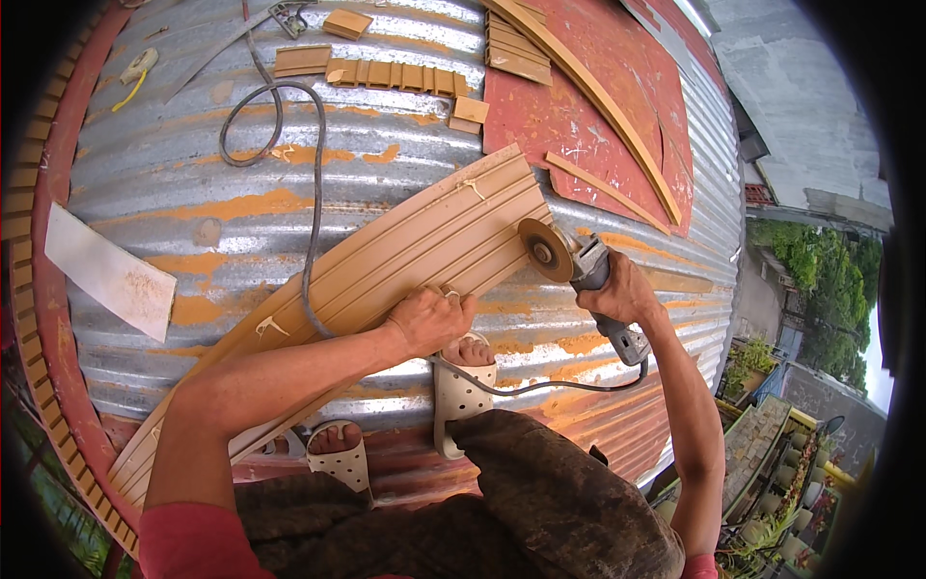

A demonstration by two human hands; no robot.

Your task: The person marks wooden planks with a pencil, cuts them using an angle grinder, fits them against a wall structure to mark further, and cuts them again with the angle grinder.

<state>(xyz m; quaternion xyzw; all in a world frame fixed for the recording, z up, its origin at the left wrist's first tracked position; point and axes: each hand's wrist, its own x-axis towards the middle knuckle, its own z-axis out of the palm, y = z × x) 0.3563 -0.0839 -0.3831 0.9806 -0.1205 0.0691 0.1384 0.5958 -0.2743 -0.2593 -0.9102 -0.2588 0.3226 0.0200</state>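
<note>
Looking down on a person working on a rust-patched, corrugated metal roof (405, 179). A long tan ribbed panel (405, 256) slants from lower left to the middle. The right hand's (622, 291) fingers wrap around an angle grinder (590, 268), its round disc (540, 251) at the panel's right end; whether they touch is unclear. The left hand (431, 317) rests on the panel's near edge, fingers curled; I cannot tell whether they grip it. A grey cord (317, 193) loops beyond the panel. Farther off lie tan offcuts (400, 76), a red sheet (531, 125) bearing a curved strip (613, 114), and, at upper left, a tape measure (138, 66).
</note>
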